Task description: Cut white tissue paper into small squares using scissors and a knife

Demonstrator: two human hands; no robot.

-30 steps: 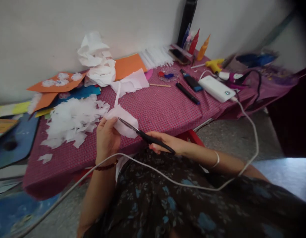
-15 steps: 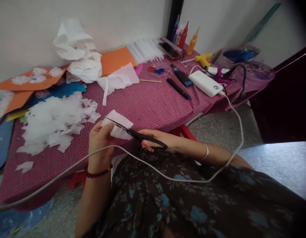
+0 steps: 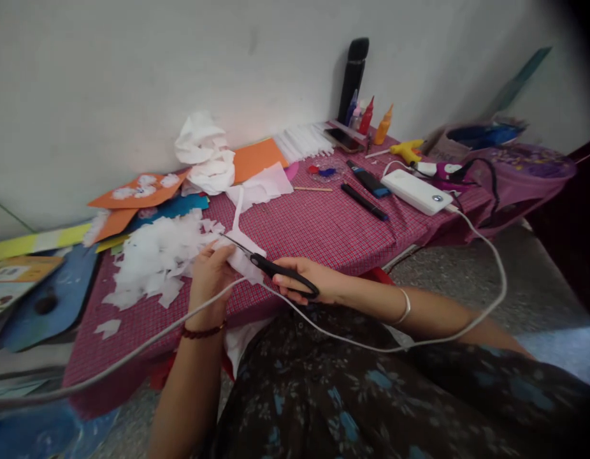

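Between the thumb and fingers of my left hand is a piece of white tissue paper, pinched at its left end. My right hand has its fingers through the handles of black scissors. The scissor blades point left and lie across the paper, close to my left fingertips. Whether the blades are fully closed is hard to see. Just left of my left hand spreads a heap of cut white paper pieces, and one loose scrap lies apart from it.
A white cable loops across in front of me from a white power bank. Farther back are crumpled white paper, orange sheets, a black marker, a yellow glue gun and paint bottles. A pink basket stands right.
The camera view has shifted, so the table appears farther right and lower. My hands still hold the paper and the scissors, with the blades still across the paper.
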